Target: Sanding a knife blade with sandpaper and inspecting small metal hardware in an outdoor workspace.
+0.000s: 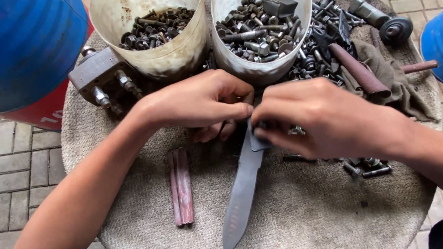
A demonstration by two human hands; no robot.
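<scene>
Knife blade (242,191) — dull grey, bare, pointed — pinched by both hands.

Dull grey knife blade (242,191), tip down

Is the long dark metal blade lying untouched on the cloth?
No, both hands, left hand and right hand, pinch the upper end of the long dark metal blade.

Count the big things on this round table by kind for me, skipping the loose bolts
Plastic tubs of bolts: 2
Knife blades: 1
Reddish flat bars: 1 pair
Rusty rods: 1
Metal blocks with studs: 1
Rags: 1
Total: 7
</scene>
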